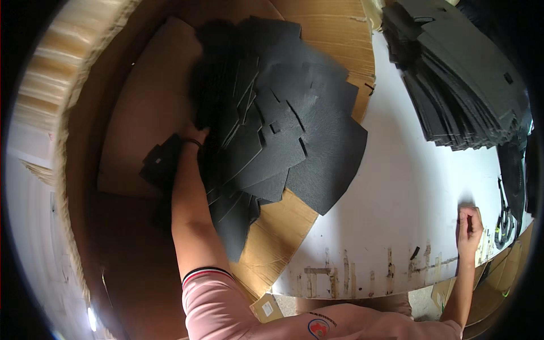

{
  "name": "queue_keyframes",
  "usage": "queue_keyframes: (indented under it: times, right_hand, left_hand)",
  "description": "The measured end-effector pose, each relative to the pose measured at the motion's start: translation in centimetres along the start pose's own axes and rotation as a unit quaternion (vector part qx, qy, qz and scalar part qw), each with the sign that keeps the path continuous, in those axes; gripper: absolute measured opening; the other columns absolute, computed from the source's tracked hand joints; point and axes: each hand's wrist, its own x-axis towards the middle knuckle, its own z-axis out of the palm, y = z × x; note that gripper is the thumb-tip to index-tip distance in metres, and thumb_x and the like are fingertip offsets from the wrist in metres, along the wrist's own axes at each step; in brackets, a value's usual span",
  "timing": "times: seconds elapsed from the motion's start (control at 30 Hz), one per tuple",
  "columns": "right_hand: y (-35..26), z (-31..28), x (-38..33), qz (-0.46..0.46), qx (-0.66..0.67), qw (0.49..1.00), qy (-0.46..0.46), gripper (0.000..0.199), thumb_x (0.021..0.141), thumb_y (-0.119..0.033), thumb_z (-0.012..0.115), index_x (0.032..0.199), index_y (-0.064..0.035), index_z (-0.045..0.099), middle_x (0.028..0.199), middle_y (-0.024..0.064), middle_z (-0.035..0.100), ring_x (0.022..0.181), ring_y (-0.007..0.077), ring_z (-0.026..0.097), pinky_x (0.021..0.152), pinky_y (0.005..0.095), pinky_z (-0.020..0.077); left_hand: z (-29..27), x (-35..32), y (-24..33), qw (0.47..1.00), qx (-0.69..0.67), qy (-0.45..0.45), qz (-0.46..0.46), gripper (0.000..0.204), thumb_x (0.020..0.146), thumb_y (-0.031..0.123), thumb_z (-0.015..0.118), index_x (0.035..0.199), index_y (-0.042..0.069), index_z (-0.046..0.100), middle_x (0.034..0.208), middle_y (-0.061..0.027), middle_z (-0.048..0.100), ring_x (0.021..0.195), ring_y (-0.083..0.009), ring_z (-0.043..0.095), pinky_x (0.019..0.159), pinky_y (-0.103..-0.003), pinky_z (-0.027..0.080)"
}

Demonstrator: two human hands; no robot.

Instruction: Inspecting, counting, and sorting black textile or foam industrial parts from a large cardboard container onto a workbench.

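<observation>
Left hand [192, 136] was reached deep into a large cardboard box [141, 102] at about 10 o'clock in the frame, buried at the near edge of a heap of black cut sheets [272, 124]; its fingers were hidden under the sheets, so cannot tell how far they were closed or what they gripped. The heap was a fanned, messy pile of flat dark textured pieces with notched and square-cut edges, spilling from the box over its flattened brown flap [277, 232] toward 4 o'clock, the biggest piece a broad wedge with its long axis running from 11 to 5 o'clock. One small black piece with a pale speck [161, 161] lay just left of the wrist, on the box floor. Right hand [469, 226] rested at 4 o'clock on the white counter [396, 187], fingers curled into a loose fist, knuckles up; whether anything was inside, cannot tell. A second, neater stack of black sheets [459, 73] sat at 1 o'clock on the counter, well apart from both hands, edges stepped, long axis 11 to 5. A small tan carton corner with a white label [266, 309] showed at 6 o'clock below the counter edge. Dark scrap strips [504, 218] lay just right of the right hand.
</observation>
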Motion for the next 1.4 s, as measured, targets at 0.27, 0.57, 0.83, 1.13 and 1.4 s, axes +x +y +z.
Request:
queue_keyframes:
  times: [0.27,0.57,0.83,1.13,1.4]
  right_hand:
    - [-0.5,0.6,0.2,0.012,-0.017,1.0,-0.014,0.003,0.089,-0.001,0.053,0.088,0.0015,0.055,0.087,0.0076,0.054,0.081,0.0169,0.051,0.076,0.0245,0.0408]
    - [-0.9,0.5,0.7,-0.024,0.019,0.999,0.014,0.002,0.087,0.001,0.055,0.084,0.001,0.055,0.078,0.0063,0.05,0.07,0.0146,0.047,0.064,0.0237,0.0397]
    - [0.4,-0.4,0.1,-0.073,0.04,0.996,0.014,0.006,0.082,0.003,0.056,0.086,-0.0014,0.058,0.074,0.0102,0.052,0.065,0.0213,0.051,0.06,0.0292,0.0424]
    - [4.1,0.9,-1.4,0.041,0.318,0.946,-0.043,0.023,0.094,-0.021,0.055,0.109,-0.0038,0.06,0.101,0.0064,0.066,0.088,0.0198,0.062,0.078,0.0313,0.0488]
    - [-2.4,-3.2,-7.5,0.3,0.598,0.734,-0.115,0.056,0.094,-0.04,0.053,0.134,-0.0041,0.038,0.121,0.0106,0.054,0.107,0.0201,0.055,0.09,0.0354,0.0466]
  left_hand:
    - [1.4,3.0,1.2,0.997,0.037,-0.022,-0.069,0.072,0.08,0.025,0.069,0.141,0.006,0.036,0.133,-0.0224,0.048,0.12,-0.0375,0.047,0.101,-0.047,0.039]
    - [-5.2,-2.7,1.0,0.979,0.047,0.194,-0.026,0.054,0.083,0.015,0.063,0.134,0.007,0.044,0.124,-0.0216,0.055,0.108,-0.0389,0.055,0.089,-0.047,0.047]
    - [-11.8,-17.4,9.6,0.951,-0.058,0.305,0.006,0.056,0.079,0.01,0.065,0.132,0.008,0.046,0.117,-0.0222,0.058,0.103,-0.0373,0.059,0.086,-0.044,0.047]
    - [-6.0,-41.9,27.3,0.913,-0.19,0.269,0.242,0.076,0.057,-0.014,0.053,0.13,0.008,0.052,0.133,-0.0162,0.05,0.125,-0.0364,0.045,0.105,-0.044,0.035]
    - [6.4,-53.9,29.5,0.942,-0.112,0.047,0.312,0.081,0.064,-0.001,0.061,0.14,0.016,0.04,0.148,-0.0143,0.03,0.137,-0.0367,0.026,0.111,-0.055,0.016]
